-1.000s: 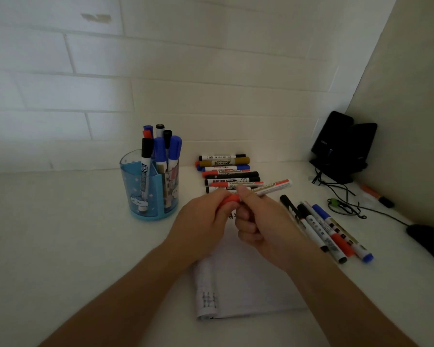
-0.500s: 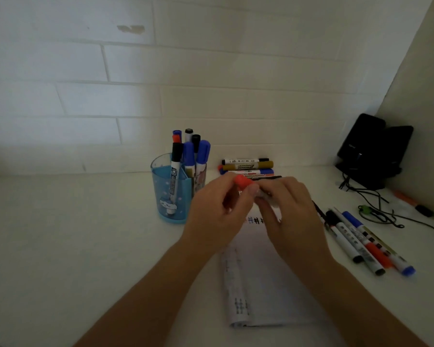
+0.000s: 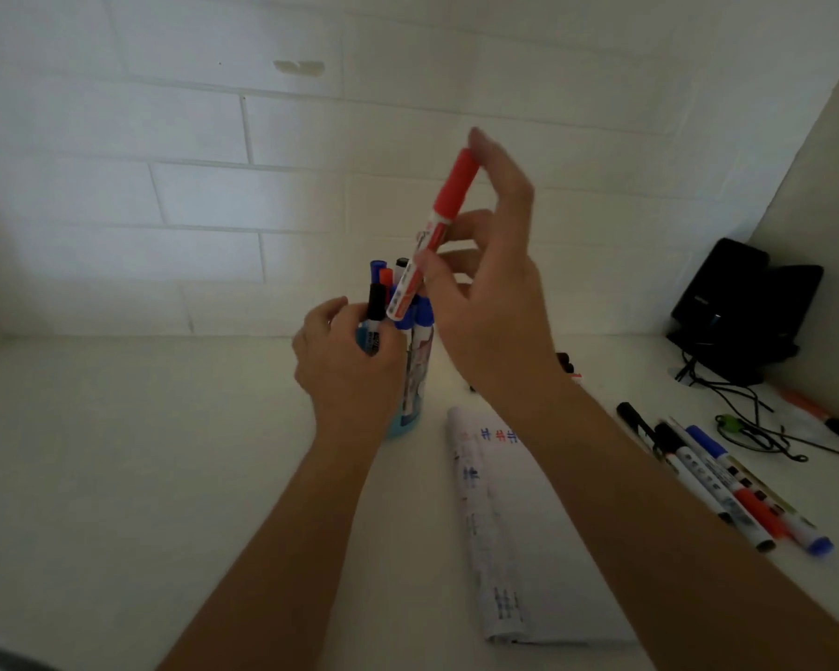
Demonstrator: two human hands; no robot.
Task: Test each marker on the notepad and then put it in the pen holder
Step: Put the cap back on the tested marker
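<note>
Leaning steeply, cap up, red marker [image 3: 433,229] pinched by right hand [image 3: 488,307]; left hand [image 3: 345,365] grips pen holder [image 3: 413,392].

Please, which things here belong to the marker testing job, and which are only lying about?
In the job: red marker, pinched by the right hand; pen holder, held by the left hand; notepad; loose markers on the right.
Lying about: black device; cables.
</note>
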